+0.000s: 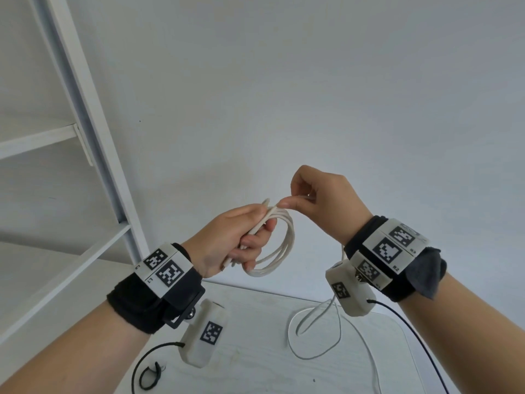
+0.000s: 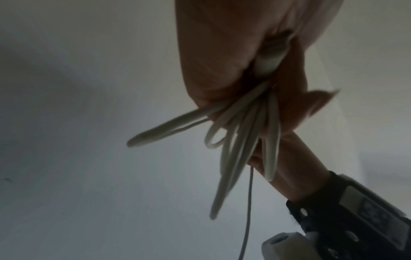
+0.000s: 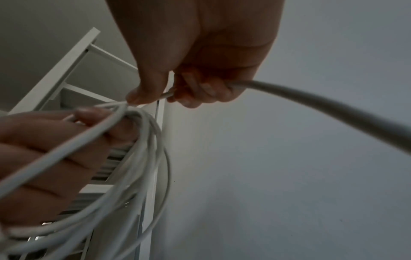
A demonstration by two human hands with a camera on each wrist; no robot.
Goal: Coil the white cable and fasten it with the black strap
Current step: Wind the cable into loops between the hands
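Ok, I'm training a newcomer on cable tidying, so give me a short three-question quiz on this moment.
1. True or false: the left hand holds a bundle of loops of the white cable.
2. Where is the black strap? A) round the coil B) on the table C) in the right hand
3. Fill in: the uncoiled cable trails down to the ____.

Key: 1 true; 2 B; 3 table.

Two hands are showing, the left hand (image 1: 227,240) and the right hand (image 1: 321,200). One white cable (image 1: 279,245) is hanging in several loops, too overlapped to count. One black strap (image 1: 149,375) is lying on one tabletop (image 1: 255,351).
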